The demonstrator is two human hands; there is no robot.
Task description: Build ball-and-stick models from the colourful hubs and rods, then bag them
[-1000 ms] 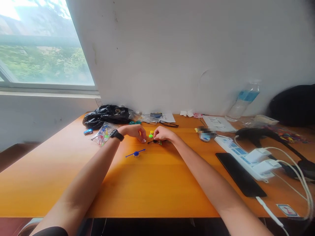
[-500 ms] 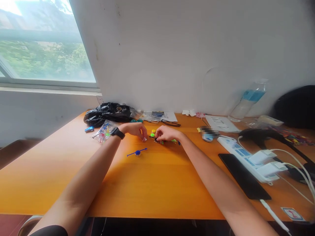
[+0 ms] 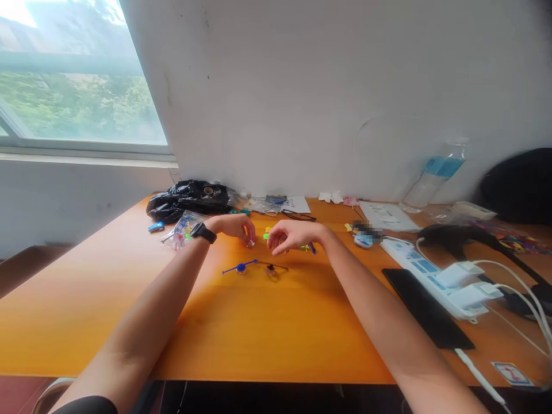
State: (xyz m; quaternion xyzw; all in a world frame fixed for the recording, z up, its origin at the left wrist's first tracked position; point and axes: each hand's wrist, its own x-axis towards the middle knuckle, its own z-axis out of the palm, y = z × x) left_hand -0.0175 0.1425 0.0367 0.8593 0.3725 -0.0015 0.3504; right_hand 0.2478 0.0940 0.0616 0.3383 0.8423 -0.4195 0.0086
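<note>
A blue arrow spinner (image 3: 241, 268) with a round clear base lies on the table in front of my hands. To its right is a black arrow spinner (image 3: 271, 268), slightly smeared by motion, its left tip by the blue arrow's right end. Just above it, my right hand (image 3: 295, 236) is empty, fingers curled but apart. My left hand (image 3: 237, 228), with a black watch (image 3: 203, 232) on the wrist, pinches a small clear piece (image 3: 251, 244). Yellow and green pieces (image 3: 266, 234) sit between the hands. More small coloured pieces (image 3: 311, 248) are partly hidden behind my right hand.
On the left lie a plastic bag of coloured parts (image 3: 181, 233), a blue object (image 3: 156, 227) and a black bag (image 3: 190, 200). To the right are a power strip (image 3: 425, 270) with chargers, a black phone-like slab (image 3: 426, 307) and a leaning bottle (image 3: 435, 175).
My right hand has let go of the black arrow spinner, which now lies nearer me beside the blue one. My left hand has barely moved.
</note>
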